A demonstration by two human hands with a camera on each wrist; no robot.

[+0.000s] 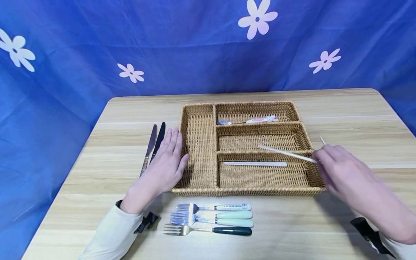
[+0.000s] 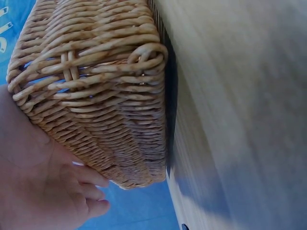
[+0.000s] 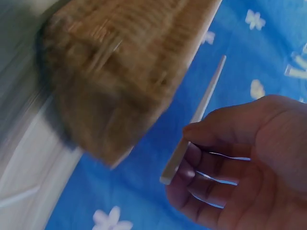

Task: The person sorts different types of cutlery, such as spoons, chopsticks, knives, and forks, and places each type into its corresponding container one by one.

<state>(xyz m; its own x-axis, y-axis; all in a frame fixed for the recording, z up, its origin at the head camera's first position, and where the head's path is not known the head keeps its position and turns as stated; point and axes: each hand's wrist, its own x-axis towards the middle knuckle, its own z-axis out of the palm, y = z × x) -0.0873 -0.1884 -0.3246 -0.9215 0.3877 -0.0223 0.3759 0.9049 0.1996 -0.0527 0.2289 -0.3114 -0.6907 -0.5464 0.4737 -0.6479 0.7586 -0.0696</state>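
Observation:
My left hand (image 1: 167, 162) rests with straight fingers along the left side of a woven basket (image 1: 199, 191); the left wrist view shows the palm (image 2: 38, 187) against its wicker wall. At the basket's right end, my right hand (image 1: 346, 177) pinches a white chopstick (image 1: 287, 153) between thumb and fingers, its far end over the compartments. A white stick tip (image 1: 323, 141) shows behind that hand; I cannot tell whether it is held. White chopsticks (image 1: 255, 164) lie in the front compartment. A spoon with a pink and white handle (image 1: 260, 120) lies in the back one.
Two table knives (image 1: 150, 146) lie left of the basket, partly behind my left hand. Several forks (image 1: 232, 214) with white, pale green and dark green handles lie in front of it. A blue flowered cloth (image 1: 195, 47) hangs behind the wooden table (image 1: 130, 108).

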